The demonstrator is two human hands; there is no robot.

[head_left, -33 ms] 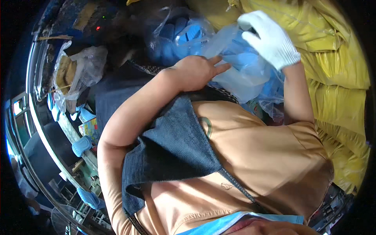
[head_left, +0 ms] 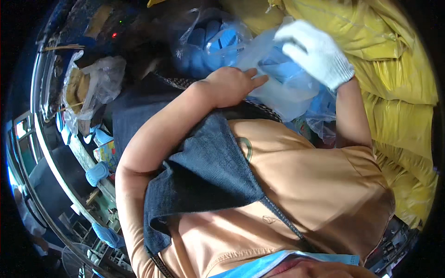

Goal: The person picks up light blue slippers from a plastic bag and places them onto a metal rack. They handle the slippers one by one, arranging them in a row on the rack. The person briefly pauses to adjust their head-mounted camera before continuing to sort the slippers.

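Note:
A clear plastic bag (head_left: 289,95) with pale blue pieces in it lies in front of my body, its mouth spread upward. My bare left hand (head_left: 232,86) is at the bag's left edge, its fingers closed on the film; the fingertips are partly hidden. Over the bag's right side is my right hand (head_left: 315,53) in a white knit glove. Its fingers are apart and curve toward the bag's mouth, with nothing visible in them. Just beyond my left hand sits another clear bag (head_left: 194,58) full of blue, sole-shaped pieces (head_left: 227,39).
Yellow sacks (head_left: 394,83) are stacked along the right side. On the left, a metal-edged machine or bench (head_left: 51,153) carries a crumpled clear bag (head_left: 106,78) and blue sole-shaped pieces (head_left: 97,173). A dark apron (head_left: 204,171) hangs across my front.
My gloved right hand has shifted slightly left and down, closer to the bag's mouth. My left hand has moved only a little, staying at the bag's edge.

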